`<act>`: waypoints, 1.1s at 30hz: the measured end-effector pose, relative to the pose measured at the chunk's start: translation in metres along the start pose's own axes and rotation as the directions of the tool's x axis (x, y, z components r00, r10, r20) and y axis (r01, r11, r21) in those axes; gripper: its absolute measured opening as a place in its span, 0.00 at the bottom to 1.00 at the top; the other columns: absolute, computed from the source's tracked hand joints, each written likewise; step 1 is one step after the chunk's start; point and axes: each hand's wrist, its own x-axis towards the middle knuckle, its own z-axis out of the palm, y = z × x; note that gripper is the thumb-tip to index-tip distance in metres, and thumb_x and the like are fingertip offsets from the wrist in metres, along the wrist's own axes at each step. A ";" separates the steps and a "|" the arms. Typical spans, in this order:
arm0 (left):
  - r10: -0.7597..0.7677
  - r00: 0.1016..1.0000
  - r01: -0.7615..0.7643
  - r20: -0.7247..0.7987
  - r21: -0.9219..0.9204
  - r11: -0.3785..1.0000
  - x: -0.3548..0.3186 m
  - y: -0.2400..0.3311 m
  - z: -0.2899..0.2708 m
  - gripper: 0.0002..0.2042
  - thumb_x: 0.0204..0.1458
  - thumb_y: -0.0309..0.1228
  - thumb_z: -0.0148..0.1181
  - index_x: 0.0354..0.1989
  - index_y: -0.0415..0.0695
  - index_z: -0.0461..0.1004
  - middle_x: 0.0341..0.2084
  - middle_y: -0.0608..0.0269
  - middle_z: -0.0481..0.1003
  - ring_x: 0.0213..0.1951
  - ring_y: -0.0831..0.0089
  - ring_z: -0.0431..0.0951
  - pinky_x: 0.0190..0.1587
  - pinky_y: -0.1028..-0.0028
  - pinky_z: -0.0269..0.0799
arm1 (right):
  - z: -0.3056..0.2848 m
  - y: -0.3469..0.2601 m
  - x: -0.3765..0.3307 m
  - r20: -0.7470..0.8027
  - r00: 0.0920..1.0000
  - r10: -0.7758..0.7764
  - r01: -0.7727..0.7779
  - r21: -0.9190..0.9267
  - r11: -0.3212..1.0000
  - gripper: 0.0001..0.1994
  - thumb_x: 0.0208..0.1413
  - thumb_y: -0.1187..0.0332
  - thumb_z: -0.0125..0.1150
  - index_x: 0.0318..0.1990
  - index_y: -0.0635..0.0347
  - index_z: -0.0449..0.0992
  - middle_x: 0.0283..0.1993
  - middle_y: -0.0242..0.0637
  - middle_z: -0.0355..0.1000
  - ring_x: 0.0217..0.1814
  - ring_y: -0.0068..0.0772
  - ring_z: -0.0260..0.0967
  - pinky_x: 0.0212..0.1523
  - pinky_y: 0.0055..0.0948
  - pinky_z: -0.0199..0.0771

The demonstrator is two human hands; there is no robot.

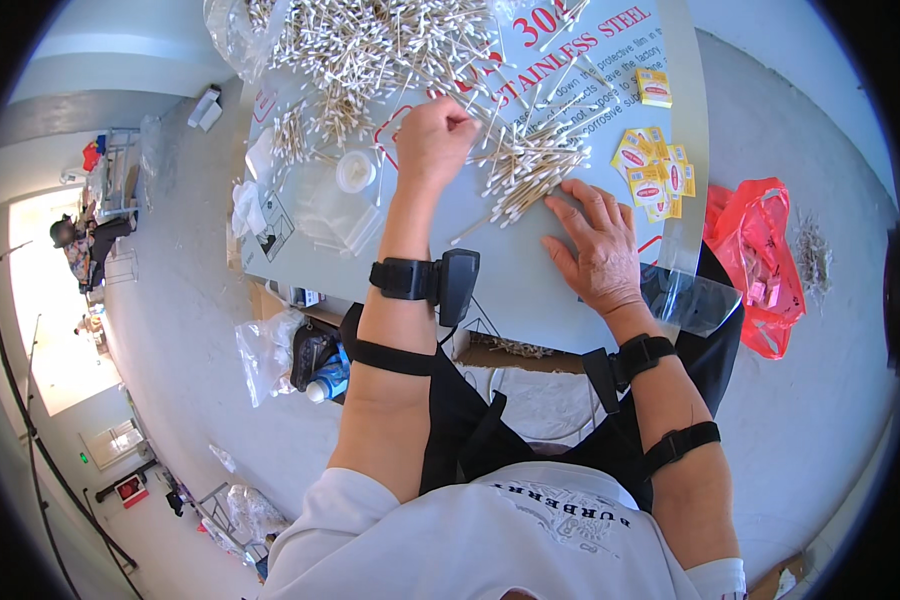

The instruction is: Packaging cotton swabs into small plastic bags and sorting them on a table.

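Note:
My left hand (pixel 433 138) is closed in a fist on a few cotton swabs, just left of a gathered bundle of swabs (pixel 528 168) on the grey steel table (pixel 515 270). Flat on the table, my right hand (pixel 598 243) rests with fingers spread, its fingertips touching the lower edge of that bundle. A large loose heap of cotton swabs (pixel 380 40) covers the far part of the table. A small round white lid (pixel 355 171) lies on clear plastic bags (pixel 335 210) left of my left wrist.
Small yellow packets (pixel 655 175) lie right of the bundle, one more yellow packet (pixel 654 87) farther back. A red plastic bag (pixel 760 255) sits on the floor at right. Under the table's left edge are bags and a blue-capped bottle (pixel 327 380). A person (pixel 75 245) sits far left.

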 end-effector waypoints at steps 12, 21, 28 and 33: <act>0.064 0.998 -0.064 0.021 -0.009 0.998 0.001 -0.004 0.009 0.06 0.44 0.29 0.59 0.22 0.39 0.74 0.18 0.60 0.74 0.21 0.69 0.72 0.26 0.71 0.66 | 0.002 -0.002 0.001 -0.004 1.000 -0.005 0.005 0.008 1.000 0.20 0.46 0.62 0.62 0.49 0.50 0.72 0.57 0.33 0.61 0.59 0.39 0.57 0.58 0.39 0.55; 0.099 0.801 0.189 0.590 -0.407 0.894 -0.113 0.013 -0.033 0.02 0.47 0.24 0.57 0.29 0.40 0.73 0.20 0.70 0.73 0.24 0.84 0.69 0.28 0.81 0.66 | 0.001 -0.001 0.000 -0.014 1.000 -0.003 0.003 0.015 1.000 0.21 0.44 0.62 0.63 0.49 0.51 0.72 0.57 0.33 0.62 0.59 0.38 0.57 0.57 0.40 0.55; 0.196 0.733 0.015 0.652 -0.304 0.953 -0.152 0.012 -0.021 0.02 0.47 0.22 0.56 0.29 0.40 0.72 0.20 0.67 0.71 0.25 0.82 0.69 0.29 0.78 0.67 | 0.003 0.002 -0.001 -0.027 1.000 -0.013 0.013 -0.009 1.000 0.21 0.45 0.61 0.62 0.49 0.51 0.72 0.57 0.32 0.62 0.58 0.38 0.58 0.57 0.39 0.56; 0.090 0.995 -0.085 0.044 -0.102 0.991 -0.075 -0.003 -0.012 0.02 0.46 0.24 0.58 0.27 0.38 0.74 0.18 0.65 0.72 0.22 0.78 0.70 0.27 0.77 0.66 | 0.001 -0.002 0.000 -0.027 0.999 -0.018 0.018 -0.012 1.000 0.20 0.45 0.61 0.62 0.49 0.51 0.72 0.57 0.33 0.62 0.58 0.38 0.58 0.57 0.38 0.56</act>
